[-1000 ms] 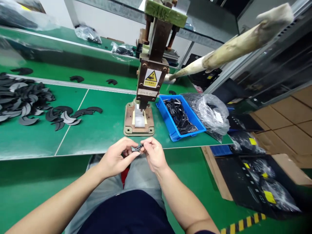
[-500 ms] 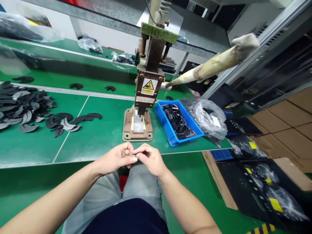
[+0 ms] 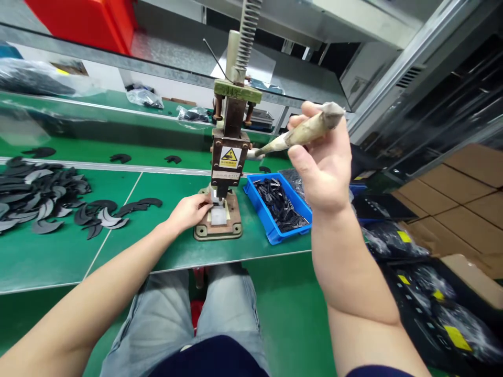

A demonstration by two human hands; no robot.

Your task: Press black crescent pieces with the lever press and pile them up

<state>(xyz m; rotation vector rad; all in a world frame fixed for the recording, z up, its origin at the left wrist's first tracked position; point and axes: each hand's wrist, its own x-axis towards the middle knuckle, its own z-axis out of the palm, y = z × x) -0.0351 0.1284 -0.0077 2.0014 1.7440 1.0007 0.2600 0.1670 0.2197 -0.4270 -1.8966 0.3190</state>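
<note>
The hand-operated arbor press (image 3: 234, 118) stands on the green bench in front of me, with a yellow warning label on its front. My left hand (image 3: 190, 213) is at the press base (image 3: 234, 222), its fingertips pinching a small black part (image 3: 216, 204) under the ram. Most of that part is hidden by the fingers and the ram. My right hand (image 3: 328, 175) is raised at the press lever (image 3: 302, 132), fingers curled behind its wrapped end and thumb below. To the right of the press sits a blue bin (image 3: 271, 230) holding many small black strips (image 3: 281, 201).
A heap of black curved pieces (image 3: 43, 191) covers the bench's left side, with a smaller cluster (image 3: 104, 212) nearer the press. Single curved pieces lie along the back ledge. A red bin (image 3: 84, 23) rests on the upper shelf. Cardboard boxes (image 3: 444, 209) and bagged parts (image 3: 393, 235) stand at the right.
My hands, together above my lap earlier, have parted. The left went forward to the press base with the small part; the right rose to the lever. The view has shifted slightly.
</note>
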